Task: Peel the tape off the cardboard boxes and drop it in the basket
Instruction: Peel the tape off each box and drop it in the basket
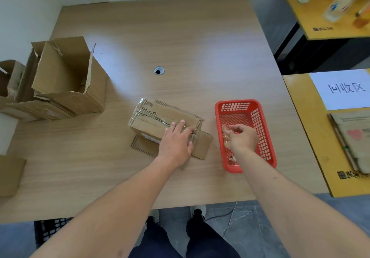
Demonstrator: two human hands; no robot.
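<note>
Both your hands are busy: your left hand [176, 141] presses flat, fingers straight, on the taped cardboard box [160, 121]. Your right hand [243, 137] pinches clear tape [226, 131] over the red basket [260, 121].

Hidden and cut-off parts

The right hand [243, 138] covers part of the crumpled tape [227, 137] in the basket [264, 135]; at the frame's left edge, cardboard boxes [12, 174] are cropped.
</note>
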